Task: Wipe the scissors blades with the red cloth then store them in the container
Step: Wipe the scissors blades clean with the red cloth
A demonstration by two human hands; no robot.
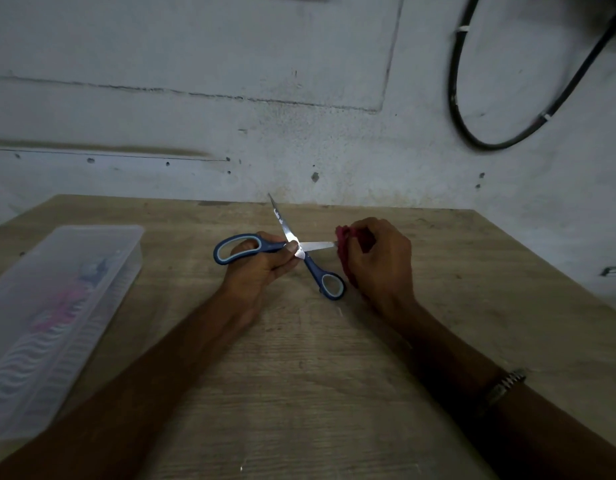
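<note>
blades spread, cloth at one tip

while the scissors [292, 247] sit spread wide above the wooden table [334, 375], left hand [261, 261] grips the larger blue handle loop, fingers curled through it, thumb near the pivot. right hand [379, 261] is bunched around the red cloth [343, 242], pinching it over the tip of the blade pointing right. other blade points up and away toward the wall [195, 98], with what look like smudges or reflections near its tip, can't tell which. smaller handle loop hangs free toward the person, nothing holding it.

container [57, 306] is a clear plastic tub, well apart on the table's left side, lid off as far as i can see, something pink and white inside, too blurry to name.

judgement: wipe step underway, one blade in the cloth, other blade probably not done yet, storing not started.

risks from here:
- free handle could swing and snap the blades shut onto the cloth or the right fingers, since only one loop is held.
- cloth looks thin at the tip; pulling along the edge instead of the flat could cut through to a finger.
- upper blade tip is exposed and pointing up, easy to catch on a reach across.
- storing them open may jam against the tub wall or snag its contents.
</note>
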